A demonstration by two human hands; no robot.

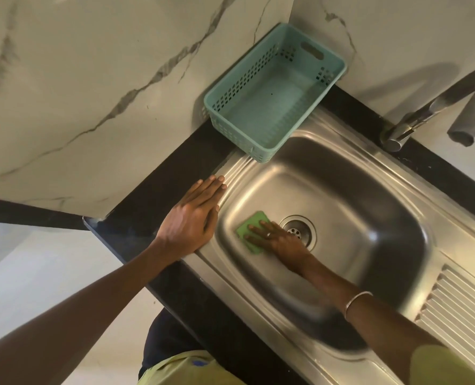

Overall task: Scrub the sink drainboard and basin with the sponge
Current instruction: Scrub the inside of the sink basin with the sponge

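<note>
A stainless steel sink basin [356, 207] is set in a black counter, with a round drain [300, 227] on its floor. A green sponge [249, 226] lies flat on the basin floor just left of the drain. My right hand [275, 237] presses on the sponge with straight fingers and partly covers it. My left hand [194, 215] rests flat on the sink's left rim, fingers straight and holding nothing. The ribbed drainboard [458, 309] lies at the right edge.
An empty teal plastic basket [217, 107] stands at the far left corner, partly over the sink's rim. A chrome faucet [414, 120] rises at the back right. Marble walls close in the corner. The black counter [158, 195] edges the sink.
</note>
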